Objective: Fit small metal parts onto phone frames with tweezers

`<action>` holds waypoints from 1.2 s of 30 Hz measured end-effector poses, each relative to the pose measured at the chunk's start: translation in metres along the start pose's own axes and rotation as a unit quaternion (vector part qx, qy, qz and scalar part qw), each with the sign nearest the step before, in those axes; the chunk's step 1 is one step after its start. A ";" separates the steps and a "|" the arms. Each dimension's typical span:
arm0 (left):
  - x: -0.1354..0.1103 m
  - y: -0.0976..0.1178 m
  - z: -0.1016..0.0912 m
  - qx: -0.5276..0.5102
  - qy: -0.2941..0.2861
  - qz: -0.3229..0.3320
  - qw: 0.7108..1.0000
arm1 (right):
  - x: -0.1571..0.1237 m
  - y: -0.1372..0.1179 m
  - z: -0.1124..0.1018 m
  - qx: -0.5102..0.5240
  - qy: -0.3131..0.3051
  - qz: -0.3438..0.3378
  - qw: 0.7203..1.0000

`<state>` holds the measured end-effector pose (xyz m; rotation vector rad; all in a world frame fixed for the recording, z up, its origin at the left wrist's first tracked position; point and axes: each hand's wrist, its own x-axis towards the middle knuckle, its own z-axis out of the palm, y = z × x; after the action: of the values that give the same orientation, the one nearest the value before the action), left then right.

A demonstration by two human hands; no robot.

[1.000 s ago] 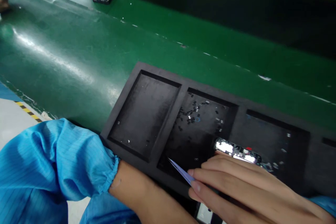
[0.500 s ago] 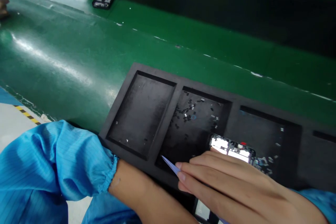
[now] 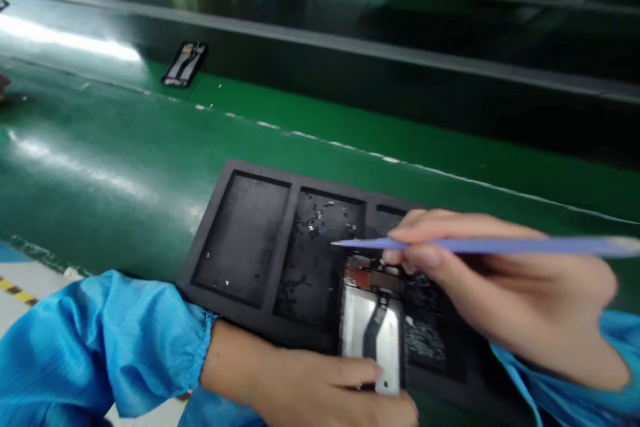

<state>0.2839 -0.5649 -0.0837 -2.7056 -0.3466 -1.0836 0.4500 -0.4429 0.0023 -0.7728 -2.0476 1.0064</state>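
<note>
My left hand (image 3: 333, 380) is closed around the lower end of an opened phone (image 3: 357, 323), its thumb lying across the inner face. The phone has a silvery panel, a dark ribbon cable and brownish parts near its top, and it is over the black tray (image 3: 280, 250). Purple tweezers (image 3: 480, 246) are pinched in my right hand (image 3: 520, 300), just above the phone's upper end. Their pointed tip is directed left, over a tray compartment and apart from the phone. Many tiny dark and shiny pieces lie in the middle compartments.
Another opened phone (image 3: 184, 65) lies farther back on the green work surface (image 3: 150, 127). A raised grey ledge (image 3: 320, 40) runs behind it. At the far left edge, a blurred bit of what looks like a hand (image 3: 3, 85) shows.
My right hand has lifted off the phone and moved up and right with the tweezers, whose tip now lies higher. The phone's inside and my left hand are now uncovered. The camera view has shifted.
</note>
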 end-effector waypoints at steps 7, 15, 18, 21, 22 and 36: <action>0.006 0.015 -0.012 0.009 -0.138 -0.199 0.970 | -0.004 0.018 -0.003 0.009 0.149 0.065 0.987; 0.006 0.014 -0.008 0.022 -0.157 -0.185 0.970 | -0.008 0.048 0.010 -0.094 0.073 0.018 0.993; 0.008 0.014 -0.008 0.032 -0.154 -0.180 0.971 | -0.009 0.050 0.009 -0.099 0.066 0.012 0.993; 0.009 0.013 -0.008 0.035 -0.144 -0.180 0.972 | -0.008 0.049 0.008 -0.100 0.057 0.018 0.993; 0.009 0.013 -0.007 0.035 -0.139 -0.181 0.973 | -0.008 0.049 0.008 -0.100 0.056 0.019 0.993; 0.046 -0.045 -0.059 -0.082 -0.115 -0.323 0.936 | -0.003 0.048 0.006 -0.058 0.056 0.066 0.995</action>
<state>0.2651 -0.5322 -0.0054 -2.9476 -1.3109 -0.9529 0.4566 -0.4227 -0.0411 -1.0129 -1.9927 0.9006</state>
